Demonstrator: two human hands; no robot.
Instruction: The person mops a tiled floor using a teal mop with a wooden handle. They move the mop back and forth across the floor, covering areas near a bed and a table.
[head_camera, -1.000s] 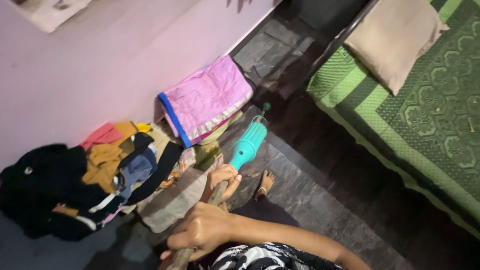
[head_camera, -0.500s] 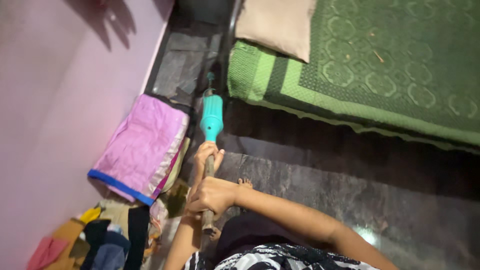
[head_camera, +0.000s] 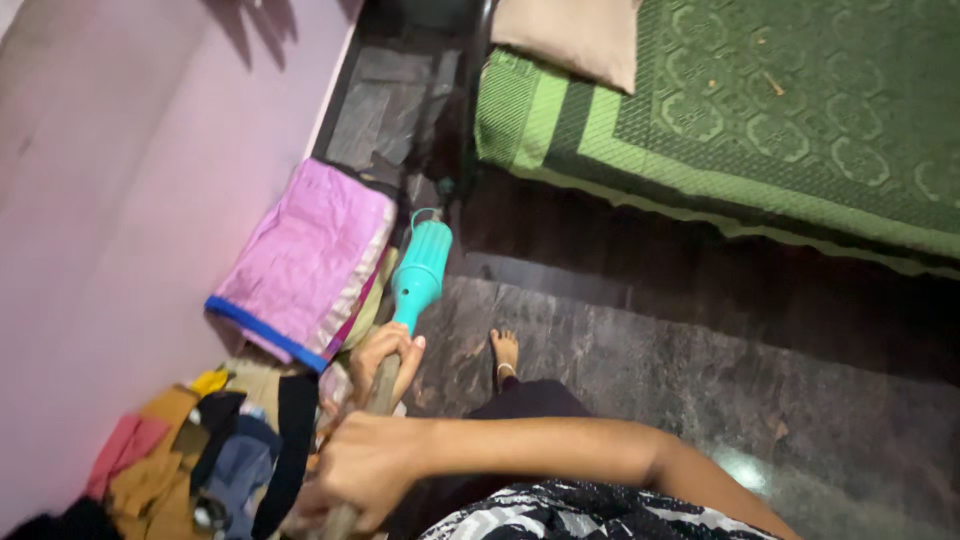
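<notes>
Both hands grip a broom beside the bed.
Right hand (head_camera: 365, 470) near, left hand (head_camera: 385, 352) farther, closed round the broom (head_camera: 418, 275); keeping it low helps reach under the bed (head_camera: 720, 130).

Turquoise broom handle against pink, green and grey.

The broom handle (head_camera: 420, 275) is turquoise at its far end and dull brown where the hands grip it. The wall (head_camera: 130, 200) is pale pink. The folded cloth (head_camera: 305, 262) at the wall's foot is pink-violet with a blue border. The bedspread (head_camera: 760, 110) is dark green with a lighter green geometric pattern and a light green striped edge; the pillow (head_camera: 570, 40) at its corner is beige. The floor (head_camera: 640, 350) is mottled grey-brown stone. The heap of clothes (head_camera: 200, 460) mixes mustard, red, black and blue. The garment (head_camera: 590, 515) is black with white print.
</notes>
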